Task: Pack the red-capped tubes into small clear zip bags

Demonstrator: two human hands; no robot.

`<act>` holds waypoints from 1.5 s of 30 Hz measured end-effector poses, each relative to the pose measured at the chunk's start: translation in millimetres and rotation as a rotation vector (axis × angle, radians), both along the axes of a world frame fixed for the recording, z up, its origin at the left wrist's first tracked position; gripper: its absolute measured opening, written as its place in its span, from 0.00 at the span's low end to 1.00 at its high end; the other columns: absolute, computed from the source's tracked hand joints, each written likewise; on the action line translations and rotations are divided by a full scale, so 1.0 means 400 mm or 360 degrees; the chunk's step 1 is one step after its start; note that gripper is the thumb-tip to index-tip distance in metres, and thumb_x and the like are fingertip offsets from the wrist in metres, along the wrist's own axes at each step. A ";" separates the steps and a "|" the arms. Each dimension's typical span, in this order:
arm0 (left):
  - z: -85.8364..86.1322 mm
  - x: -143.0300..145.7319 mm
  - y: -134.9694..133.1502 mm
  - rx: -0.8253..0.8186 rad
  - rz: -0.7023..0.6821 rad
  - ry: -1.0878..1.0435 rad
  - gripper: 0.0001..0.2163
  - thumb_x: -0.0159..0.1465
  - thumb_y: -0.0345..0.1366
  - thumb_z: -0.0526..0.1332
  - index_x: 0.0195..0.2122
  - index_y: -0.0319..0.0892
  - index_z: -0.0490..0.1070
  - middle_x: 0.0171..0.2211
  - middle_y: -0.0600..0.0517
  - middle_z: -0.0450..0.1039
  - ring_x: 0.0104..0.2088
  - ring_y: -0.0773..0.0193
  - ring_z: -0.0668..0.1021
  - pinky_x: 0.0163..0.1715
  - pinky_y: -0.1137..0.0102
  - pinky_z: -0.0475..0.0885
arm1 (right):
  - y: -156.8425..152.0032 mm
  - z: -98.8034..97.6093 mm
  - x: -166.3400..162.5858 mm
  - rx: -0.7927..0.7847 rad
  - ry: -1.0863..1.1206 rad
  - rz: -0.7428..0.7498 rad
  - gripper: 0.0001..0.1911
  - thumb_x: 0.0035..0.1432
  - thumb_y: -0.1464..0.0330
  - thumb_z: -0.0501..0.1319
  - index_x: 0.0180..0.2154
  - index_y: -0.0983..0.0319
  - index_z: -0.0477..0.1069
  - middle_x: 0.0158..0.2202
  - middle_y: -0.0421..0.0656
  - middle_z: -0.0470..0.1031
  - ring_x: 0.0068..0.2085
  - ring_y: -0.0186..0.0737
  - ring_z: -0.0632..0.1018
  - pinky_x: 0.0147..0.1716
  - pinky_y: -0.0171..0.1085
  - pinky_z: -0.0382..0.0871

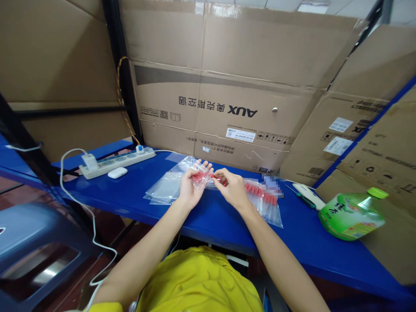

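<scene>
A clear plastic bag with a red stripe near its top lies across the palm of my left hand, whose thumb presses on it while the fingertips stick out behind. My right hand pinches the bag's red edge between thumb and forefinger. On the blue table under and left of my left hand is a stack of flat clear bags. Several red pieces, too small to name, show in clear bags to the right of my right hand. Other red bits beneath my right hand are partly hidden.
A white power strip with plugs and a small white case are at the left of the blue table. A green bottle lies at the right beside a white device. Cardboard panels wall the back.
</scene>
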State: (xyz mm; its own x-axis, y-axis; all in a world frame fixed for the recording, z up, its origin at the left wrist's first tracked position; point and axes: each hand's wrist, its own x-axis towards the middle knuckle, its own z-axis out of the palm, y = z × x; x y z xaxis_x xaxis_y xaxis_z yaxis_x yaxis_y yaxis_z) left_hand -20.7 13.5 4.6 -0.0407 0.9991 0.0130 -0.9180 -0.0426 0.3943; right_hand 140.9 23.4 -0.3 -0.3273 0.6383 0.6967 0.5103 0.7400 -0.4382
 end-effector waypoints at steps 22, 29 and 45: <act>-0.002 -0.007 -0.007 0.0198 -0.0394 0.0176 0.35 0.58 0.24 0.56 0.69 0.37 0.63 0.64 0.39 0.74 0.60 0.51 0.80 0.55 0.61 0.78 | -0.005 0.013 -0.016 -0.0330 0.0276 0.0141 0.06 0.61 0.66 0.65 0.39 0.57 0.69 0.34 0.38 0.77 0.31 0.38 0.77 0.33 0.36 0.70; 0.000 -0.012 -0.009 0.0130 -0.0437 0.0089 0.33 0.57 0.23 0.55 0.67 0.38 0.64 0.65 0.39 0.73 0.56 0.54 0.82 0.42 0.69 0.80 | 0.006 0.000 -0.022 -0.0439 0.0437 0.0277 0.08 0.61 0.63 0.67 0.41 0.57 0.75 0.34 0.40 0.77 0.33 0.39 0.77 0.33 0.36 0.72; 0.003 -0.011 -0.005 0.0011 -0.0483 0.0066 0.32 0.56 0.23 0.54 0.65 0.30 0.67 0.54 0.37 0.81 0.50 0.51 0.85 0.45 0.63 0.82 | 0.018 0.006 -0.003 -0.0793 0.0789 0.0382 0.19 0.50 0.54 0.75 0.29 0.57 0.70 0.26 0.38 0.76 0.25 0.37 0.74 0.26 0.37 0.72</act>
